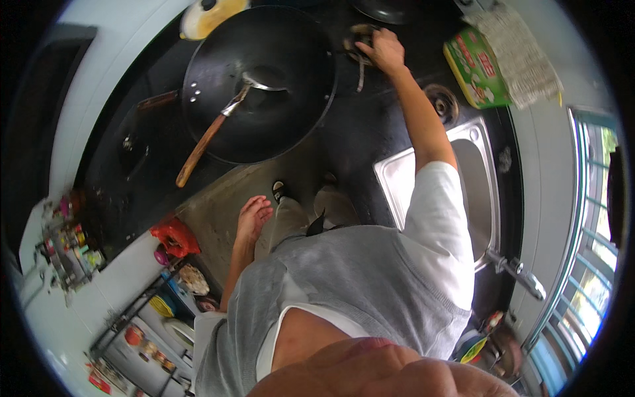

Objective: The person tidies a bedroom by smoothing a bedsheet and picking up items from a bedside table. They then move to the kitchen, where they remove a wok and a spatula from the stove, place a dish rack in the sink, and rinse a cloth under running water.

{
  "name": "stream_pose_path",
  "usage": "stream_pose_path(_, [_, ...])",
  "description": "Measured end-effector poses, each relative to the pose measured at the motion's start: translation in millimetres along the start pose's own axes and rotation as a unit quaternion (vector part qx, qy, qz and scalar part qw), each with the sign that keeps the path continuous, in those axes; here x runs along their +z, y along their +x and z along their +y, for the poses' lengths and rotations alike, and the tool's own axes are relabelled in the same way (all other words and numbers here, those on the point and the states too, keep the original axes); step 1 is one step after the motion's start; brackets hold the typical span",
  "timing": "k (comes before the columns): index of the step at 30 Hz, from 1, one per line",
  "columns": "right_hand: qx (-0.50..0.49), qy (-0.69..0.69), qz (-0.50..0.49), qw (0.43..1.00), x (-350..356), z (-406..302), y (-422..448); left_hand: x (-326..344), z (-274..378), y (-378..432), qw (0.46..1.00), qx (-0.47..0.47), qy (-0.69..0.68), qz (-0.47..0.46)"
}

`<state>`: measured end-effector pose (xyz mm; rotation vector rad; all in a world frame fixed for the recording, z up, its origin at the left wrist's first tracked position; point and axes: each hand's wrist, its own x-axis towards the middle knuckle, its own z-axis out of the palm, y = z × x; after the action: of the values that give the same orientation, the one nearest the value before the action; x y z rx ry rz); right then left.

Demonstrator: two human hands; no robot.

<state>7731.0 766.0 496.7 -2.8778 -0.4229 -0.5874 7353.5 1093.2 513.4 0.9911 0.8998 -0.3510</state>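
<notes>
My right hand (386, 49) reaches out over the black counter onto a round brown item (361, 35), perhaps a trivet or coiled pad; its fingertips hide part of it, and whether they grip it I cannot tell. A pale strip (361, 75) trails from that item. My left hand (254, 217) hangs low beside my body with nothing in it, fingers loosely apart. In front of me a large black wok (268, 129) holds a metal spatula or ladle with a wooden handle (201, 149), which leans over the near rim.
At right, a steel sink (466, 141) with a tap (521, 275) lies below another round brown item (441, 103). A green and yellow package (476, 69) and a grey cloth (523, 57) are at the wall. A yellowish lidded pot (211, 19) stands behind the wok. A red bag (176, 238) is at lower left.
</notes>
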Motion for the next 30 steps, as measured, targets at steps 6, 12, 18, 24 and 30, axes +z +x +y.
stream_pose_path(6, [0.11, 0.194, 0.03, 0.974, -58.7, 13.7, -12.7, 3.0, 10.4, 11.4, 1.0, 0.01, -0.003, 0.014])
stream_pose_path(12, [0.414, 0.548, 0.092, 0.721, -168.2, 40.8, -142.2, -16.4, -9.8, 1.0, 1.0, -0.006, -0.003, -0.023])
stream_pose_path(18, [0.343, 0.358, 0.095, 0.863, -221.0, 104.4, -263.3, -32.1, -13.9, 13.5, 0.997, 0.0, 0.008, -0.081])
stream_pose_path(24, [0.472, 0.513, 0.264, 0.666, -297.0, -9.4, -247.0, -48.5, 24.5, 20.2, 0.989, 0.019, 0.043, -0.143])
stream_pose_path(30, [0.207, 0.913, 0.188, 0.298, -273.7, -104.8, -226.3, -101.2, 29.7, 9.2, 0.983, 0.027, 0.023, -0.181])
